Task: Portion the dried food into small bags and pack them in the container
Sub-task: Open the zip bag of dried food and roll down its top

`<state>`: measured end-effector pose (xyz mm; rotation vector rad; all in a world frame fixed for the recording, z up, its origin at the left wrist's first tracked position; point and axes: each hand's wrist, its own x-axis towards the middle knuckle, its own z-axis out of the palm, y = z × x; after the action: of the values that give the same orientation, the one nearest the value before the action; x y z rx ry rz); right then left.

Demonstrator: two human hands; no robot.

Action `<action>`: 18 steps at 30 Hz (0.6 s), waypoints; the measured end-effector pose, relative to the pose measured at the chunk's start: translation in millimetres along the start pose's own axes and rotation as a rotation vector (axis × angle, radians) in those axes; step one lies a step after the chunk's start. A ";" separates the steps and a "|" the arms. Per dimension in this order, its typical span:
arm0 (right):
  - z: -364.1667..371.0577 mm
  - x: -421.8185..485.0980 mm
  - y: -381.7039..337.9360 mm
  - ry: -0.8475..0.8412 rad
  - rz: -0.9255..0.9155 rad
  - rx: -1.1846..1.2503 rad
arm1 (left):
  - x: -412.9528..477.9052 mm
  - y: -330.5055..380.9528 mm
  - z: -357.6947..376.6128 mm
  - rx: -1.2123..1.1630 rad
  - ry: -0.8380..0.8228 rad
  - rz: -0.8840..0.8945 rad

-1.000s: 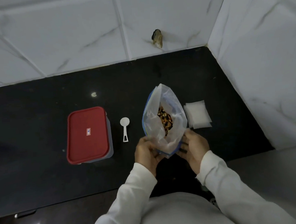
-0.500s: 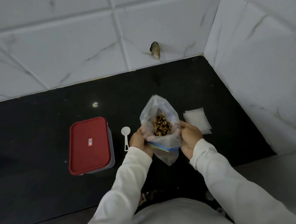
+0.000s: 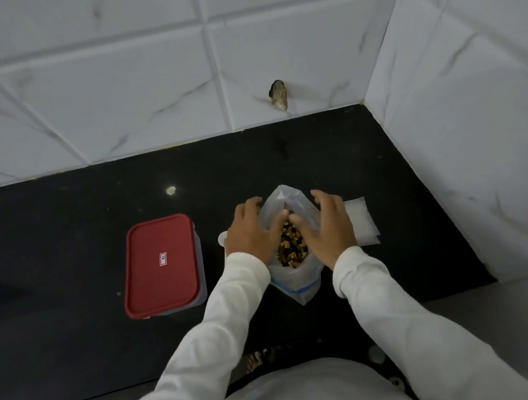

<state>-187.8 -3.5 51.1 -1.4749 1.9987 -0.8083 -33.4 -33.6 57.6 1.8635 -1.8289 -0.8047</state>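
A clear zip bag [image 3: 295, 280] with a blue strip stands upright on the black counter, its mouth wide, with brown and dark dried food [image 3: 292, 248] inside. My left hand [image 3: 252, 231] holds the bag's left rim, thumb inside the mouth and fingers spread outside. On the right rim my right hand [image 3: 328, 231] does the same. A container with a red lid [image 3: 161, 264] sits closed to the left. A white scoop [image 3: 222, 238] lies between them, mostly hidden under my left hand. Small clear bags [image 3: 363, 226] lie stacked flat to the right.
White marbled tiles form the back wall and the right wall [image 3: 468, 125], meeting in a corner close behind the bags. A broken hole [image 3: 278, 98] marks the back wall. The black counter [image 3: 58, 243] stretches left; its front edge runs below my sleeves.
My hands have moved from the bag's lower sides up to its rim and pulled the mouth wider. The bag now stands upright. The camera has tilted, shifting the scene lower in view.
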 end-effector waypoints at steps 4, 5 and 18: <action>10.3 22.7 5.2 -0.027 -0.095 -0.239 | 24.3 7.5 1.3 0.186 -0.073 0.065; 10.3 27.1 8.6 -0.004 -0.115 -0.224 | 27.2 5.7 1.5 0.151 -0.064 0.055; 3.0 49.5 11.5 -0.208 0.088 0.130 | 47.3 -11.9 14.6 -0.423 -0.169 -0.168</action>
<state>-206.4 -49.0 37.7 -1.3296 1.8087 -0.7036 -35.1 -78.3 33.2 1.7240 -1.4566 -1.3279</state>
